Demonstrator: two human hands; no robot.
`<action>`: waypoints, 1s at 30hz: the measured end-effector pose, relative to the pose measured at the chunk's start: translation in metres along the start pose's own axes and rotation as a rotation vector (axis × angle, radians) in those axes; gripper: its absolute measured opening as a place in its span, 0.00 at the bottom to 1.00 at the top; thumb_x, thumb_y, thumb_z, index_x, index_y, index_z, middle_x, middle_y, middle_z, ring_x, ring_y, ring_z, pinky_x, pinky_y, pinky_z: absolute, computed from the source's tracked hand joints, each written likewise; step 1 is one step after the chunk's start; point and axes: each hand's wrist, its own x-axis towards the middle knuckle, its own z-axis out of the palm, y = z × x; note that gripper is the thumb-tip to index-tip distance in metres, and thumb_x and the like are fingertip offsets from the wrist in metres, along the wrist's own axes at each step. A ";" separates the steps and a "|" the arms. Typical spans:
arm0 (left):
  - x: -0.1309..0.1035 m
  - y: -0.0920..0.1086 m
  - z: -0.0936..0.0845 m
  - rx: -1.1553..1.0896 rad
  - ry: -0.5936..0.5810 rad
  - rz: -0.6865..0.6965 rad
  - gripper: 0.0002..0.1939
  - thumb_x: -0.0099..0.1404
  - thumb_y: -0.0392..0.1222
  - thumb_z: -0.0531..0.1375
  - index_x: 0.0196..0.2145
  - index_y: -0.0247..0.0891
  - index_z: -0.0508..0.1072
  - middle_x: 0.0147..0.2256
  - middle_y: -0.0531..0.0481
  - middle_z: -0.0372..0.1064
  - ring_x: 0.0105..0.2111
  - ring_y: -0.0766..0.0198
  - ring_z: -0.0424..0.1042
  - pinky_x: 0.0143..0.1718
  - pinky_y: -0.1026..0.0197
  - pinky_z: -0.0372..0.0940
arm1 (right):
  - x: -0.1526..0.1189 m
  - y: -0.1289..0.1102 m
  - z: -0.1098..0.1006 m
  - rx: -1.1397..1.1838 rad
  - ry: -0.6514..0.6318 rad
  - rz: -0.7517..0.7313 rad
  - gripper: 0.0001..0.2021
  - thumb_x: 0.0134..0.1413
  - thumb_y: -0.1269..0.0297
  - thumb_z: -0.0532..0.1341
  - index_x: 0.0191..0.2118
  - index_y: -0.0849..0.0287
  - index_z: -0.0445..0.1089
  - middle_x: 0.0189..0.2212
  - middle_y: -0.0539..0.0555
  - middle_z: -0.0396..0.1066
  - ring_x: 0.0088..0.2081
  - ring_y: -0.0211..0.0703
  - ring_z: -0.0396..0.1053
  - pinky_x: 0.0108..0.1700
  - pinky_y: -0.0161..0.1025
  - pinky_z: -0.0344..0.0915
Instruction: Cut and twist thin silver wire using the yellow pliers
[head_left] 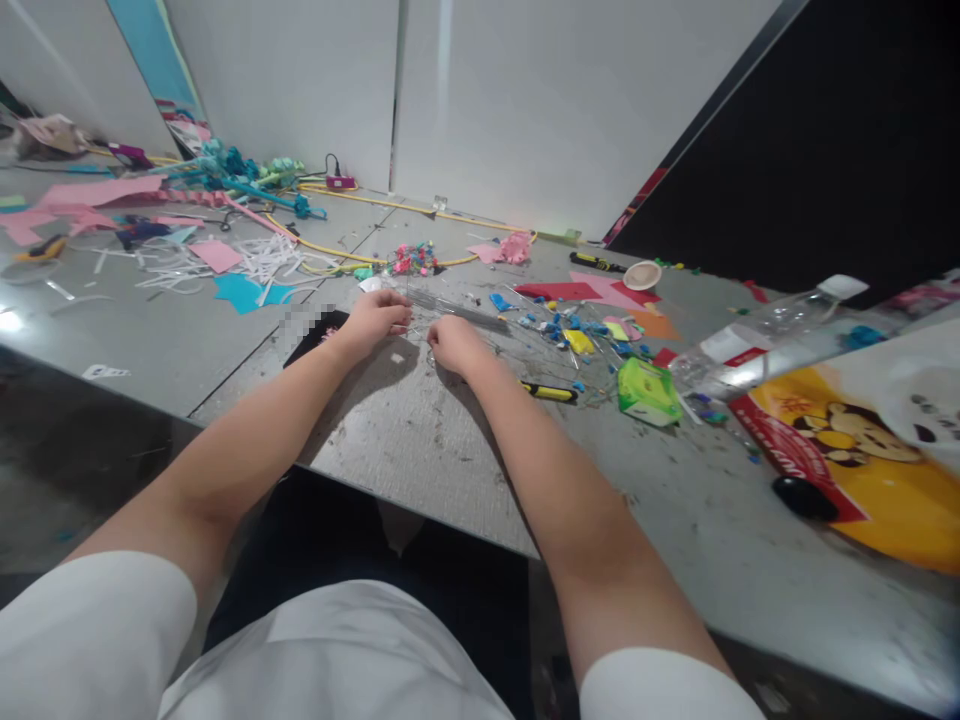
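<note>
Pinching thin clear sticks (450, 308) with my left hand (377, 318) and right hand (452, 343), fingers curled shut on them just left of the green box (646, 390), I think I am sorting and must grip softly; I can read no words.

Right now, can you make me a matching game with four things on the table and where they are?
Things:
1. green box
2. clear bottle
3. yellow-black pen
4. teal paper

Places:
A. far left of the left hand
B. lying beside the yellow bag
C. just right of the right hand
D. between pen and bottle

Pairs: 1-D, 2-B, 3-C, 4-A
</note>
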 end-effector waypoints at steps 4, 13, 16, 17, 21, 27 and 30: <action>-0.001 0.001 0.004 -0.001 0.029 -0.022 0.12 0.71 0.24 0.73 0.39 0.38 0.78 0.32 0.53 0.76 0.35 0.64 0.79 0.48 0.58 0.80 | -0.004 -0.004 -0.005 -0.009 0.007 0.070 0.21 0.90 0.62 0.63 0.67 0.62 0.93 0.61 0.74 0.93 0.67 0.67 0.89 0.68 0.47 0.79; 0.007 0.009 -0.004 -0.158 0.170 0.058 0.11 0.63 0.28 0.73 0.37 0.39 0.78 0.32 0.54 0.76 0.33 0.65 0.77 0.42 0.62 0.76 | 0.008 -0.014 0.007 -0.079 0.023 0.037 0.22 0.90 0.68 0.60 0.70 0.67 0.90 0.67 0.79 0.89 0.74 0.71 0.84 0.74 0.51 0.78; 0.007 0.015 -0.008 -0.202 0.246 0.071 0.10 0.64 0.27 0.71 0.36 0.40 0.78 0.31 0.54 0.75 0.33 0.66 0.76 0.42 0.64 0.75 | 0.009 -0.010 0.013 -0.109 0.075 -0.059 0.23 0.86 0.72 0.60 0.72 0.68 0.87 0.70 0.81 0.86 0.74 0.71 0.82 0.75 0.53 0.79; 0.006 0.017 -0.009 -0.210 0.258 0.070 0.10 0.64 0.27 0.71 0.35 0.40 0.78 0.31 0.55 0.75 0.32 0.66 0.76 0.42 0.64 0.75 | 0.009 -0.008 0.014 -0.101 0.094 -0.078 0.23 0.86 0.71 0.61 0.73 0.68 0.86 0.70 0.80 0.86 0.74 0.72 0.82 0.75 0.55 0.79; 0.004 0.023 -0.010 -0.220 0.276 0.037 0.11 0.65 0.25 0.71 0.35 0.40 0.78 0.31 0.55 0.75 0.31 0.68 0.75 0.39 0.67 0.73 | 0.011 0.010 0.015 0.015 0.114 -0.061 0.21 0.88 0.67 0.63 0.74 0.59 0.86 0.67 0.75 0.89 0.70 0.75 0.85 0.74 0.60 0.80; -0.001 0.023 -0.011 -0.075 0.127 0.012 0.11 0.64 0.24 0.71 0.35 0.39 0.79 0.30 0.54 0.76 0.30 0.69 0.75 0.36 0.68 0.70 | 0.027 0.053 0.005 0.388 0.265 0.001 0.17 0.86 0.66 0.67 0.70 0.57 0.87 0.61 0.67 0.92 0.62 0.63 0.90 0.70 0.54 0.83; -0.004 0.020 -0.013 0.147 -0.110 -0.093 0.12 0.62 0.22 0.70 0.31 0.38 0.80 0.25 0.53 0.74 0.27 0.69 0.71 0.34 0.67 0.67 | 0.035 0.072 -0.002 0.696 0.419 0.034 0.21 0.79 0.64 0.76 0.71 0.58 0.87 0.55 0.63 0.93 0.55 0.57 0.91 0.66 0.53 0.86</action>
